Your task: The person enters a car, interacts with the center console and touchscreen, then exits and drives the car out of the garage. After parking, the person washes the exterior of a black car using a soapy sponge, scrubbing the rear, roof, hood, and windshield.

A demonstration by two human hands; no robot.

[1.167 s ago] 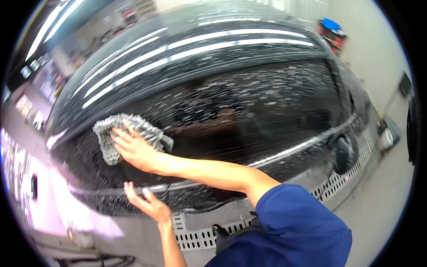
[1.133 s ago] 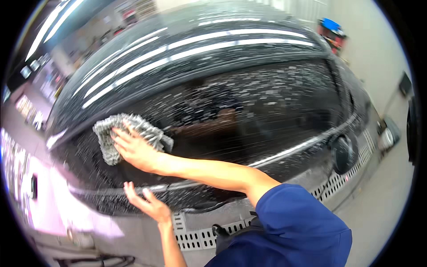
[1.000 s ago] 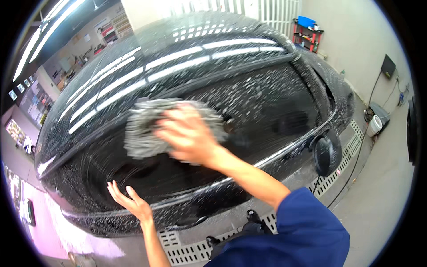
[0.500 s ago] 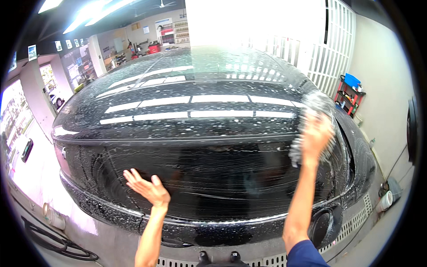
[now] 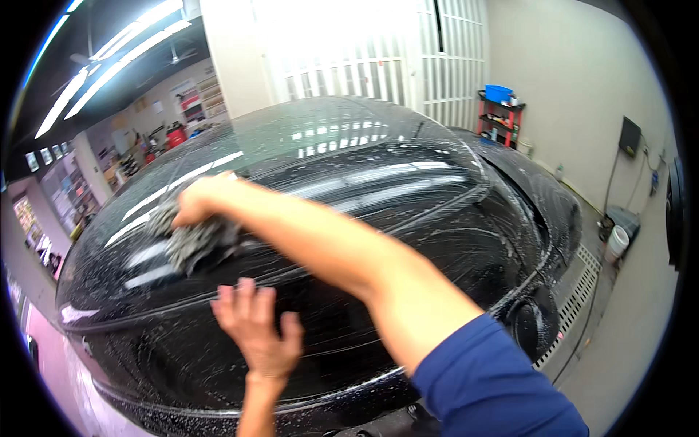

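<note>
A black car (image 5: 466, 255), wet and streaked with soap suds, fills the middle of the view. My right arm reaches leftward across it, and my right hand (image 5: 204, 195) is closed on a shaggy grey wash mitt (image 5: 195, 246). The mitt lies against the sloping surface at the left; some of its strands are blurred. Lower down, my left hand (image 5: 256, 328) has its fingers spread over the car's lower panel and carries nothing. Whether its palm touches the paint I cannot tell.
A red and black shelf rack (image 5: 500, 120) with a blue bin (image 5: 498, 93) stands by the far right wall. A white bucket (image 5: 617, 242) and a floor drain grate (image 5: 575, 302) are at right. White slatted gates (image 5: 455, 69) close off the back.
My right hand has swept the mitt from the car's right side to its left. My left hand stays low with its fingers spread. The view has turned toward the right.
</note>
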